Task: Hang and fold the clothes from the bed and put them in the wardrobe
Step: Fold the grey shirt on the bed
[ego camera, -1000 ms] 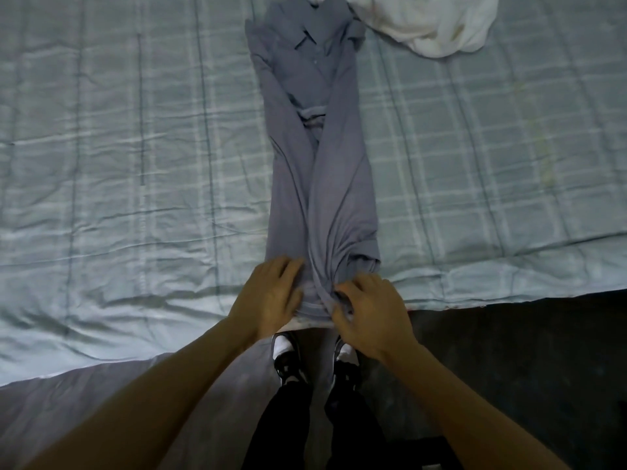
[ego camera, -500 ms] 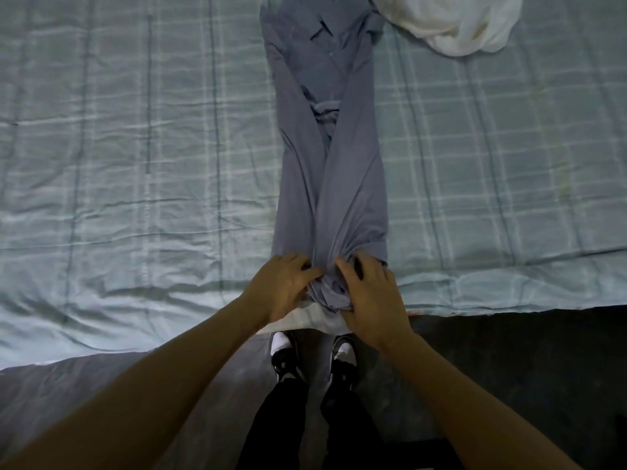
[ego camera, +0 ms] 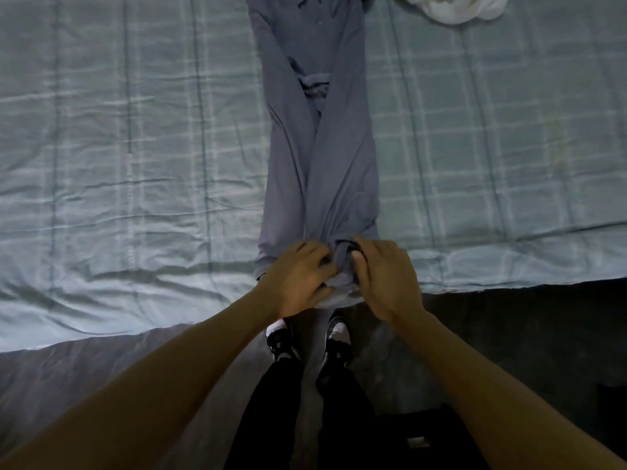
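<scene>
A grey-blue collared shirt (ego camera: 322, 157) lies lengthwise on the bed, its sides folded in to a narrow strip, collar at the far end. My left hand (ego camera: 298, 276) and my right hand (ego camera: 383, 273) sit side by side at the shirt's near hem by the bed edge. Both have fingers curled into the bunched hem fabric and grip it. The hem itself is mostly hidden under my hands.
The bed wears a pale blue checked cover (ego camera: 135, 147). A crumpled white garment (ego camera: 454, 8) lies at the far right top. The bed's near edge runs just past my hands; below it are the dark floor and my feet (ego camera: 308, 340).
My hands have closed tighter on the hem and gathered it, drawing nearer to each other. The camera has tilted down, so the shirt and white garment sit higher in view.
</scene>
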Demonstrator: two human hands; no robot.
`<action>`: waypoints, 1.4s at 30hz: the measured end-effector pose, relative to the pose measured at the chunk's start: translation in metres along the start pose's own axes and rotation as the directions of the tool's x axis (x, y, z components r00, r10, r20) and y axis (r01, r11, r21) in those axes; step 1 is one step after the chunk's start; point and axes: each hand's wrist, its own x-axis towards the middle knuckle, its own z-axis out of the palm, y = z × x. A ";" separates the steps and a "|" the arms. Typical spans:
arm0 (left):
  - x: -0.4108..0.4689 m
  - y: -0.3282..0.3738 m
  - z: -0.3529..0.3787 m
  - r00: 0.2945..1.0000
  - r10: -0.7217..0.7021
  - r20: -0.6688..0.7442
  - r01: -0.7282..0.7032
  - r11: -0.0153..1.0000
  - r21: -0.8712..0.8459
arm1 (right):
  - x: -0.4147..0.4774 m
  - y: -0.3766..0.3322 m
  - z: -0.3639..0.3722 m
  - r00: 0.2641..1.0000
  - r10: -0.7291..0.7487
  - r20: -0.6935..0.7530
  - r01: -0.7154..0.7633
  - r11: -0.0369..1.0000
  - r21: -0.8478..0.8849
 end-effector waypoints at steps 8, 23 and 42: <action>-0.015 -0.004 -0.007 0.999 0.042 -0.005 -0.042 0.999 -0.012 | 0.005 0.003 0.001 0.978 0.166 -0.125 -0.165 0.986 0.024; -0.043 -0.012 -0.007 0.977 -0.134 0.164 0.103 0.977 0.186 | -0.050 -0.004 -0.011 0.992 -0.028 -0.127 0.022 0.998 -0.051; -0.017 -0.021 -0.026 0.904 -0.427 0.030 0.425 0.888 -0.177 | 0.007 -0.020 0.016 0.995 -0.073 0.062 0.075 0.997 -0.030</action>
